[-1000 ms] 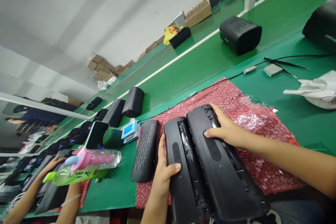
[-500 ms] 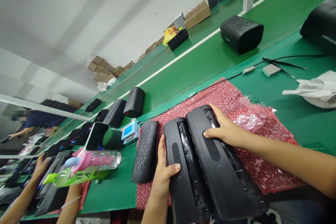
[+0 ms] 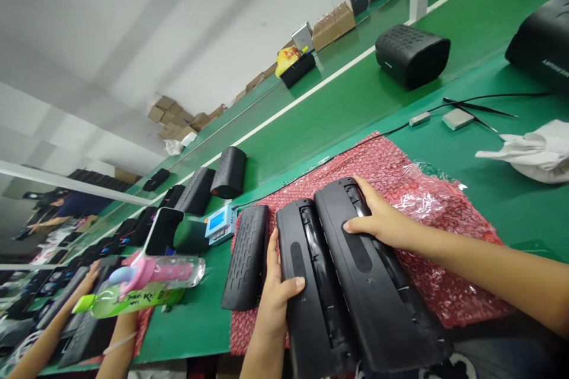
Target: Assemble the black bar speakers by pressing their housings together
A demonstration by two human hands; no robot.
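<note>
Two long black plastic housings lie side by side on red bubble wrap (image 3: 413,189). My left hand (image 3: 275,287) grips the left housing (image 3: 309,296) at its side, thumb on top. My right hand (image 3: 377,219) is curled over the right housing (image 3: 377,284), thumb on its oval recess. A black perforated grille cover (image 3: 246,257) lies just left of my left hand on the same wrap.
Green conveyor table (image 3: 338,106) carries black speakers (image 3: 411,53), (image 3: 229,172). A white cloth (image 3: 537,151), cables and a small grey box (image 3: 457,119) lie at right. A blue meter (image 3: 220,222), phone (image 3: 162,231) and bottles (image 3: 146,284) stand at left, where another person's hands (image 3: 89,278) work.
My hands and the housings have hardly moved. The other person's hand at far left has shifted over the black parts there.
</note>
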